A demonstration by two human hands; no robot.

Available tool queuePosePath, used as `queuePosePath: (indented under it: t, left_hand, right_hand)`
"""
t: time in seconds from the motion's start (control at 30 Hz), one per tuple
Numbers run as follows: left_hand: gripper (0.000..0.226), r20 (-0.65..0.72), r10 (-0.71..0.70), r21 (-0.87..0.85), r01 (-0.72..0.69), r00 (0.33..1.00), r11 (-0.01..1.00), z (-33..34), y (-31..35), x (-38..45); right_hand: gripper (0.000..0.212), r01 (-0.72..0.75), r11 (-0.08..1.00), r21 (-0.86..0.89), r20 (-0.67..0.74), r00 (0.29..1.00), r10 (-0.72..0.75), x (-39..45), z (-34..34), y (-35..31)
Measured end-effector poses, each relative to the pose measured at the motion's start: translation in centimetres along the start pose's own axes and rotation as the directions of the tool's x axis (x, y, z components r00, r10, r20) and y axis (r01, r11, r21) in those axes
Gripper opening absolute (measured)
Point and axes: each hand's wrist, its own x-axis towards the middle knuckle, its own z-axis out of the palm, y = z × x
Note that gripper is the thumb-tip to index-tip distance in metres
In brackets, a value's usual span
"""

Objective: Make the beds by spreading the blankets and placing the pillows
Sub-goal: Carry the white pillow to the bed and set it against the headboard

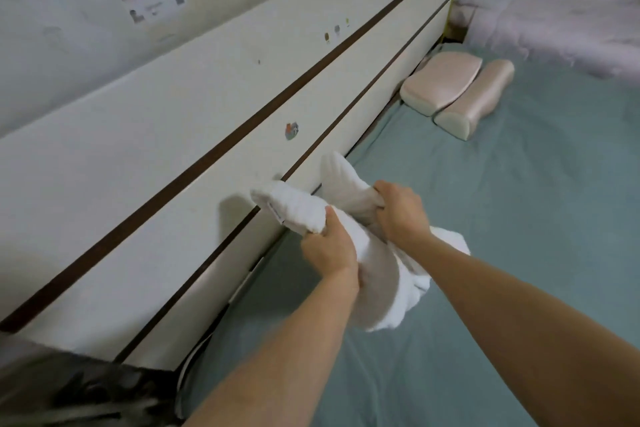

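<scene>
Teal bed sheet [485, 253] below — left hand [329, 250], right hand [401, 215] gripping white blanket [384, 288].

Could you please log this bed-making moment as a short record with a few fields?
left hand: grips the white blanket
right hand: grips the same blanket, nearer the headboard
blanket state: bunched, held above the teal sheet, not yet spread
pillows: two pink pillows side by side by the headboard
far bed: lilac cover
</scene>
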Motion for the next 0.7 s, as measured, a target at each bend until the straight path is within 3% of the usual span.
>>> queuePosePath:
  t: [0.2,0.33,0.43,0.53,0.57,0.6,0.63,0.67,0.7]
  left_hand:
    - [0.042,-0.05,-0.122,-0.06,0.119,0.991,0.991,4.3,-5.4,5.7]
    - [0.052,-0.118,-0.164,0.143,0.18,0.979,0.973,4.9,-8.2,8.6]
    - [0.053,-0.045,-0.277,0.459,0.266,0.96,0.847,4.0,-10.6,11.3]
    - [0.072,-0.203,-0.361,0.655,0.4,0.91,0.641,2.4,-12.1,13.2]
    - [0.079,-0.266,-0.321,0.657,0.415,0.909,0.63,1.8,-12.2,13.1]
    - [0.083,-0.291,-0.2,0.667,0.348,0.936,0.659,1.3,-12.5,13.0]
    - [0.081,-0.239,0.008,0.723,0.173,0.971,0.669,0.8,-12.8,12.9]
    - [0.075,-0.094,0.208,0.8,-0.051,0.974,0.598,0.6,-13.0,13.0]
    - [0.067,0.098,0.339,0.834,-0.263,0.936,0.485,0.9,-13.2,13.7]
  right_hand:
    - [0.023,0.083,0.994,-0.069,-0.172,0.981,-0.094,8.7,2.7,3.5]
    - [0.018,0.093,0.994,-0.049,-0.2,0.975,-0.101,11.3,5.6,5.1]
    - [0.018,0.097,0.995,-0.036,-0.173,0.98,-0.102,12.2,8.4,6.7]
    - [0.024,0.1,0.993,-0.069,-0.156,0.982,-0.11,13.7,9.8,8.4]
    - [0.024,0.091,0.99,-0.109,-0.154,0.982,-0.107,14.3,10.1,9.0]
    - [0.025,0.07,0.984,-0.163,-0.157,0.983,-0.096,15.2,10.4,9.6]
    - [0.026,0.052,0.975,-0.215,-0.178,0.98,-0.091,15.9,10.7,10.1]
    - [0.03,0.028,0.968,-0.249,-0.206,0.975,-0.082,16.7,11.2,10.7]
    - [0.036,0.001,0.966,-0.26,-0.245,0.967,-0.067,17.5,11.7,11.2]
